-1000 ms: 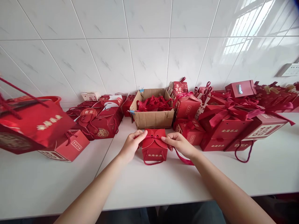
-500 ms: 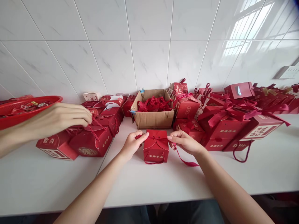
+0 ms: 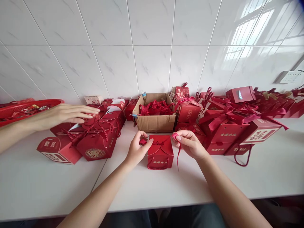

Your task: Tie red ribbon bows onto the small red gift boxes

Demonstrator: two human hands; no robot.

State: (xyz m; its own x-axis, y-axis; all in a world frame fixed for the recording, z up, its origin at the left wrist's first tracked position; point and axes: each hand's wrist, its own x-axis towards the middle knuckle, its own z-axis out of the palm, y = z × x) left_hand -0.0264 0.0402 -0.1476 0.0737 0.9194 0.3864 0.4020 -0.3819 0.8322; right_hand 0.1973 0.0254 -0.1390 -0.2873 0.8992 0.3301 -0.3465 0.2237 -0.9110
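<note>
A red gift box (image 3: 160, 154) with gold lettering and a twisted cord handle stands upright on the white table in front of me. Across its top runs a red ribbon (image 3: 180, 155), crossed in a small knot at the middle. My left hand (image 3: 139, 148) is closed at the box's left edge, pinching one ribbon end, mostly hidden by the fingers. On the other side my right hand (image 3: 191, 145) pinches the ribbon folded into a small loop, its tail hanging down beside the box.
Behind the box is a cardboard carton (image 3: 155, 123) of loose red ribbons. Bow-tied boxes (image 3: 226, 134) are stacked at right. At left, another person's hand (image 3: 68, 114) reaches over corded boxes (image 3: 95, 147), near a red basket (image 3: 54, 102) of wrapped sweets. A tiled wall closes the back.
My right hand has folded its ribbon end into a loop, and the tail now hangs down. The other person's hand has let go of a box's cord and flattened out.
</note>
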